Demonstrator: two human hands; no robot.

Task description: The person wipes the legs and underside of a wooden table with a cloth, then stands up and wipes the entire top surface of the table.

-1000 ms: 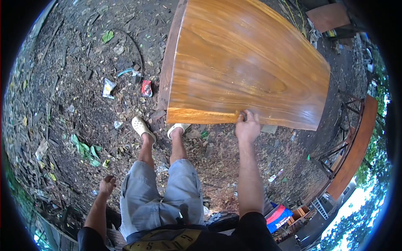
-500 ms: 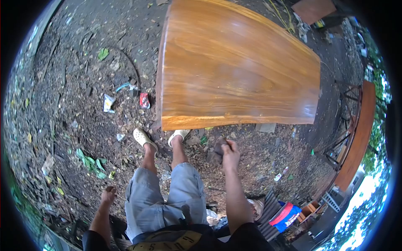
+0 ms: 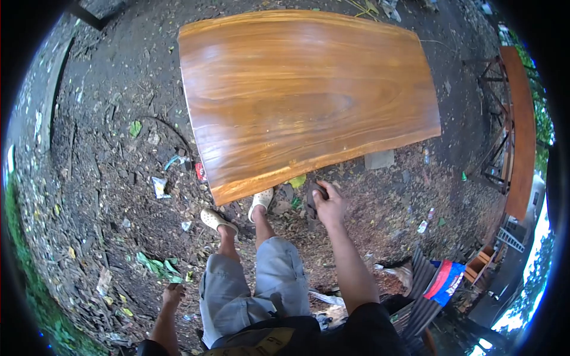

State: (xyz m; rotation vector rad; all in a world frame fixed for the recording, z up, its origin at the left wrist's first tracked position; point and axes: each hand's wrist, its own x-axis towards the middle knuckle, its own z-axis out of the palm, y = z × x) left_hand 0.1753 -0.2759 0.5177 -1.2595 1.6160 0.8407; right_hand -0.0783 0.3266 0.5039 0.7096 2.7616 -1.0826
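A broad, glossy wooden slab (image 3: pixel 309 89) with a wavy natural edge spreads across the upper middle of the view. Below its near edge, my right hand (image 3: pixel 330 207) has its fingers closed on a dark brown piece (image 3: pixel 314 194). Whether that piece is a cloth or a pad, I cannot make out. The hand is apart from the slab's surface. Lower left, my left hand (image 3: pixel 173 295) hangs beside my leg with loosely bent fingers, and nothing shows in it. What supports the slab is hidden beneath it.
Cream clogs (image 3: pixel 261 203) are on my feet by the slab's near corner. Leaves and litter cover the dirt ground. A grey flat block (image 3: pixel 379 159) lies by the slab. Another long board (image 3: pixel 520 136) rests on a frame at right; corrugated sheets (image 3: pixel 419 273) lie lower right.
My view has turned, so the slab appears further left and at a different angle. My right hand keeps the dark brown piece, and my left hand still hangs low.
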